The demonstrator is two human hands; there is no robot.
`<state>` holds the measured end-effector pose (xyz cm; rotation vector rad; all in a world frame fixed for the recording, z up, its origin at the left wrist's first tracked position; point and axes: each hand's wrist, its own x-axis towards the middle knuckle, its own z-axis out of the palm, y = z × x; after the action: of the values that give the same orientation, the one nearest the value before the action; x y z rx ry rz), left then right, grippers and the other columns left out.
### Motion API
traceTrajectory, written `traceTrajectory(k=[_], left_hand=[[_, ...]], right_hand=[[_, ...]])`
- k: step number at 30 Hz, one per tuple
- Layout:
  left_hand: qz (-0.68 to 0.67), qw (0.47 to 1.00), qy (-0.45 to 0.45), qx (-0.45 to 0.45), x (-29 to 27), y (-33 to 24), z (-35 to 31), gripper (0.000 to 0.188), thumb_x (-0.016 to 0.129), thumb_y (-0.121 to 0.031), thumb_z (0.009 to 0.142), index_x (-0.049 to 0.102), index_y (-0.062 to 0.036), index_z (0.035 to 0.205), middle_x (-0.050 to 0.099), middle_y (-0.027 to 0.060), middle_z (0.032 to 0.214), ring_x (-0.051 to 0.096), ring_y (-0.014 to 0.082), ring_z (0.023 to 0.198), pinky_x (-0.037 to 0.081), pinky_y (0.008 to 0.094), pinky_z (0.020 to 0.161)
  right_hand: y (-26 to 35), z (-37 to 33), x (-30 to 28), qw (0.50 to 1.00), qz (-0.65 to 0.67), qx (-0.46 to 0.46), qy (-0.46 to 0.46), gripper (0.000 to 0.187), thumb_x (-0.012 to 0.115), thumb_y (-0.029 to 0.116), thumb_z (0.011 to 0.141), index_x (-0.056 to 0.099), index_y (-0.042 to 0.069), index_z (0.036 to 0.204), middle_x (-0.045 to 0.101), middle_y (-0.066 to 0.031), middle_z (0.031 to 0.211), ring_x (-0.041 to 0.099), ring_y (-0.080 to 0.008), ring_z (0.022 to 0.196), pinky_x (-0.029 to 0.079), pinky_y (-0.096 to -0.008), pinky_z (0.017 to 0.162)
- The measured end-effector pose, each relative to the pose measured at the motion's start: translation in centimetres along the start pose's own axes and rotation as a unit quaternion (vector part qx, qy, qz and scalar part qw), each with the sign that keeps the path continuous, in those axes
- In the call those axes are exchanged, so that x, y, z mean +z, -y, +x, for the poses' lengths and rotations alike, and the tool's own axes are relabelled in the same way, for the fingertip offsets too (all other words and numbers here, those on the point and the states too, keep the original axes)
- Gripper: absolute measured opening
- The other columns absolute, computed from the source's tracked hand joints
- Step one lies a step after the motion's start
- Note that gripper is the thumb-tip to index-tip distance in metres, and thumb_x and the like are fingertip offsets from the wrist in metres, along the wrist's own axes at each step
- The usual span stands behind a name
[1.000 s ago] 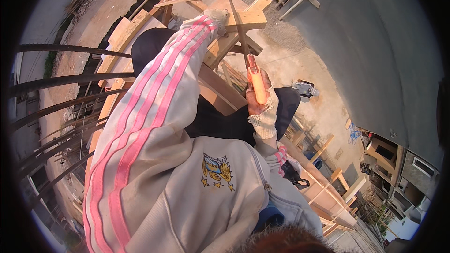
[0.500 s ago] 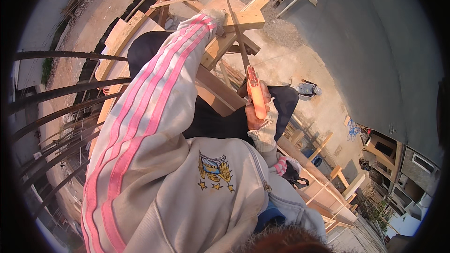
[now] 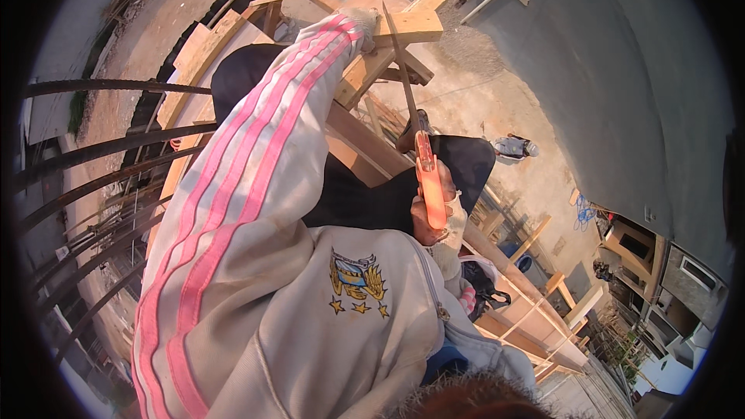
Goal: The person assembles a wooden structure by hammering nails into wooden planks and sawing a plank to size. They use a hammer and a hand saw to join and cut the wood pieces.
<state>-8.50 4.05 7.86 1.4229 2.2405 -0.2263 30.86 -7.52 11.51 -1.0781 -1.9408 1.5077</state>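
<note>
My right hand (image 3: 436, 213) is closed round the orange handle of a handsaw (image 3: 428, 178). The saw's long, narrow blade points away from me and lies across a short wooden beam (image 3: 413, 27). At the left of that beam is my gloved left hand (image 3: 362, 25), closed on the wood; its fingers are partly hidden by glove and sleeve. Under the beam, more timber pieces (image 3: 361, 74) cross at angles. My right glove leaves the fingers bare.
Several dark steel bars (image 3: 116, 147) jut in from the left. Wooden formwork boards (image 3: 535, 306) run down the right, beside a black bag (image 3: 483, 287). Far below, a person (image 3: 514, 147) is on the ground near a large grey wall (image 3: 613, 93).
My right hand has drawn the saw back toward me, its blade sliding along the beam. My left hand stays at the beam. The person below has shifted slightly.
</note>
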Motion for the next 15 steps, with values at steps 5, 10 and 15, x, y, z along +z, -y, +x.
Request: traceTrajectory(k=[5, 10, 15], left_hand=[[0.007, 1.000, -0.002, -0.001, 1.7, -0.1, 1.6, 0.076, 0.093, -0.037, 0.063, 0.065, -0.0077, 0.127, 0.073, 0.0157, 0.120, 0.071, 0.0326, 0.112, 0.057, 0.0437, 0.091], [0.020, 0.999, -0.013, 0.022, 0.1, -0.9, 1.8, 0.077, 0.094, -0.036, 0.062, 0.065, -0.0083, 0.128, 0.073, 0.0158, 0.119, 0.071, 0.0331, 0.111, 0.058, 0.0442, 0.090], [0.004, 1.000, -0.020, 0.011, 1.5, 0.8, 1.5, 0.069, 0.093, -0.035, 0.063, 0.069, -0.0082, 0.122, 0.074, 0.0157, 0.116, 0.072, 0.0321, 0.109, 0.058, 0.0439, 0.090]], right_hand=[[2.9, 6.3, 1.8, 0.998, -0.012, -0.063, -0.027, 0.059, 0.066, 0.010, 0.085, 0.056, -0.001, 0.142, 0.071, -0.0127, 0.107, 0.068, -0.0256, 0.094, 0.052, -0.0350, 0.088], [5.4, 14.2, 3.4, 0.994, -0.058, -0.090, -0.008, 0.049, 0.062, 0.005, 0.088, 0.058, -0.003, 0.136, 0.068, -0.0159, 0.116, 0.066, -0.0284, 0.100, 0.051, -0.0356, 0.092], [-0.3, -0.2, -0.3, 0.995, 0.100, -0.004, -0.014, 0.058, 0.061, 0.005, 0.084, 0.056, 0.002, 0.142, 0.068, -0.0068, 0.119, 0.065, -0.0162, 0.093, 0.051, -0.0294, 0.081]])
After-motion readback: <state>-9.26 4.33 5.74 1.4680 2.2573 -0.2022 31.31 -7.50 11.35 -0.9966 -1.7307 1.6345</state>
